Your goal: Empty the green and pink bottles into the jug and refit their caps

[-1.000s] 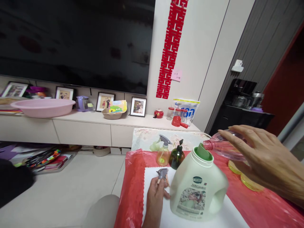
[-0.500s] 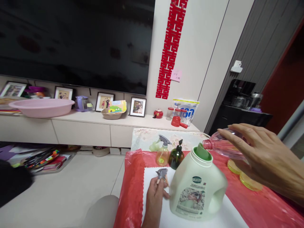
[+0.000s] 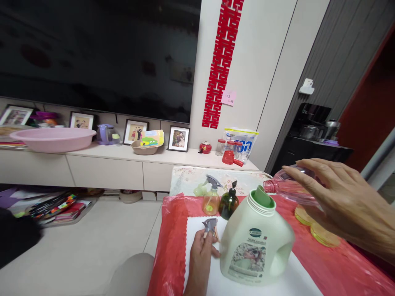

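Plastic, thin-walled by its look, makes me judge the pink bottle (image 3: 286,190) light, a little squashy and slick if wetted; its broad body seems the best place to hold. My right hand (image 3: 338,201) curves over that body (the far side is hidden), the bottle lying nearly level beneath my fingers, its mouth at the green spout (image 3: 263,198) of the pale jug (image 3: 257,242); whether they touch, I can't tell. My left hand (image 3: 200,251) pinches the grey spray head (image 3: 210,224), probably stiff, between thumb and fingers.
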`<state>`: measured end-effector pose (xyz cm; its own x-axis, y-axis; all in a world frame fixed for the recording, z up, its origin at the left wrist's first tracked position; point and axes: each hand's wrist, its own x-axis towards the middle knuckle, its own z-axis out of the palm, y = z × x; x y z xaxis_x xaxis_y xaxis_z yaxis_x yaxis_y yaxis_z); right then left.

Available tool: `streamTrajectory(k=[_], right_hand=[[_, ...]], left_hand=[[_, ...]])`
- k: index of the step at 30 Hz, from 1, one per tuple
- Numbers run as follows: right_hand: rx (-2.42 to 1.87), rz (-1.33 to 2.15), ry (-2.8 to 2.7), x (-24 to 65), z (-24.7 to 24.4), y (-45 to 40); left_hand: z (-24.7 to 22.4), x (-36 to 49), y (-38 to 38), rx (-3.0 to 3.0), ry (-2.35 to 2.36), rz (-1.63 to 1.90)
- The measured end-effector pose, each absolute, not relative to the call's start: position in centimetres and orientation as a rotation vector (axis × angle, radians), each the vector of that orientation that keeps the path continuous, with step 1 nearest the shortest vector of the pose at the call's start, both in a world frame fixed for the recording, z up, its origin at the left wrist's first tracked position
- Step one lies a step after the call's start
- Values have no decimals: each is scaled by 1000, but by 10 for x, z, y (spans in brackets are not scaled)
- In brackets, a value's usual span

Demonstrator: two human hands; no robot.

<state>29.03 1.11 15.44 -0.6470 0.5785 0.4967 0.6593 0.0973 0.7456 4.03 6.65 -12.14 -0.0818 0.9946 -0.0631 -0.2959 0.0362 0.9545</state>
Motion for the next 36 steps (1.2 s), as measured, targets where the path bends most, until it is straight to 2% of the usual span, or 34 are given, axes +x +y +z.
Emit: streamTrajectory(k=[36], right_hand=[[-1282,-1643,-2265,284,164,10]], left_hand=[[-124,41,68,932,1082,1357]])
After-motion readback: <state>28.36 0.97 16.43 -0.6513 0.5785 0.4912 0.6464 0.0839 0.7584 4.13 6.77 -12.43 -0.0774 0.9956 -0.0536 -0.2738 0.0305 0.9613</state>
